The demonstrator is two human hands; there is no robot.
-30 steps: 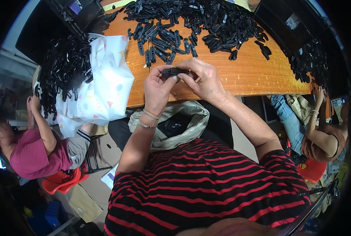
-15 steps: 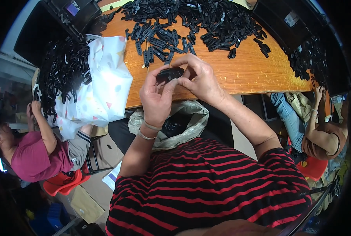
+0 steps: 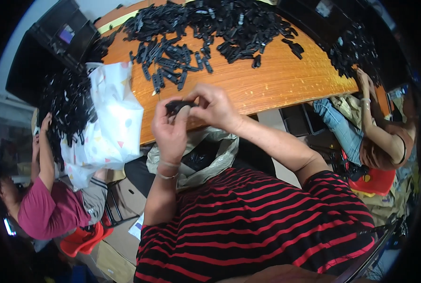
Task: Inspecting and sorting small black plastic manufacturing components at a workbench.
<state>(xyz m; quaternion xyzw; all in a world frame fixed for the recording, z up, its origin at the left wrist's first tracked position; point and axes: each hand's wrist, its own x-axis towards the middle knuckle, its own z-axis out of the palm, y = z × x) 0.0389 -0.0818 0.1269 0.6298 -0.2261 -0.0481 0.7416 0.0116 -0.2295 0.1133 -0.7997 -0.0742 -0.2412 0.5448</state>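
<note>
A small black plastic part (image 3: 176, 106) is held between both hands above the table's front edge. My left hand (image 3: 169, 129) grips it from the left with the thumb against its near side. From the right, my right hand (image 3: 216, 107) pinches its other end with bent fingers. The part's exact kind is hard to make out, as fingers cover much of it. Below my hands, in my lap, a pale woven sack (image 3: 224, 158) gapes open with dark things inside.
Black plastic clip-like pieces (image 3: 248, 35) are heaped on the wooden table (image 3: 267, 87). A patterned white plastic sheet (image 3: 118, 118) hangs at the left beside another black pile (image 3: 69, 104). Black crates (image 3: 66, 37) stand at the back. Co-workers sit on both sides on red chairs (image 3: 373, 181).
My view has shifted, so the table and piles sit differently in the picture. Both hands still hold the black part, which now shows flatter and is turned between the fingers.
</note>
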